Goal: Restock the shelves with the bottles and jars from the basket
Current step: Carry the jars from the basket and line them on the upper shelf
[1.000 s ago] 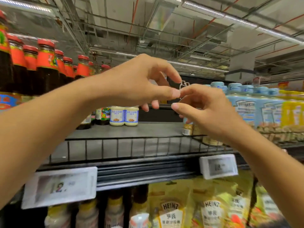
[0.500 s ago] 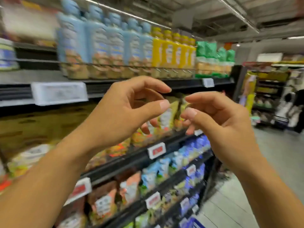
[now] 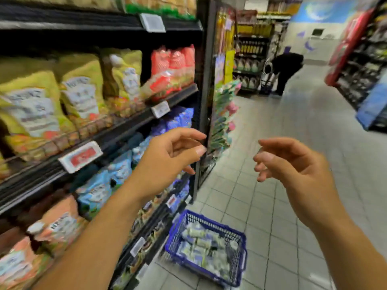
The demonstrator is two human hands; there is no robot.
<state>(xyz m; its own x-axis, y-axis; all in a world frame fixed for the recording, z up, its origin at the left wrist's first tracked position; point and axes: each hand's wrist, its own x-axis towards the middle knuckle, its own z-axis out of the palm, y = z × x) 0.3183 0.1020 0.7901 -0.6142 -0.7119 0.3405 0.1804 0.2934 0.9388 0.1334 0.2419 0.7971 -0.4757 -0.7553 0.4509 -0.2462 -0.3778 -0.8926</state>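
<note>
The shelves fill the left side, several tiers running away to an upright post at their far end. They are packed with soft pouches, yellow on the upper tier and blue and pink lower down, with price tags clipped to the front edges. The tiled floor of the aisle takes up the right side, and a person bends over well down the aisle.

The blue basket stands on the floor tight against the foot of the shelves, below both hands. The left hand is raised in front of the middle tiers, fingers loosely curled and holding nothing. The right hand hangs out over the aisle, well apart from the left, likewise loosely curled and empty.

The jars lie heaped in the basket, covering its bottom from wall to wall, mostly on their sides as far as the blur allows. They look small, pale-labelled and rigid, probably glass: light singly, smooth, and liable to crack if knocked together or dropped on tile. My judgement is that each is best taken round the body, fingers and thumb on opposite sides just under the cap. The top layer should go first, so the heap does not shift.
</note>
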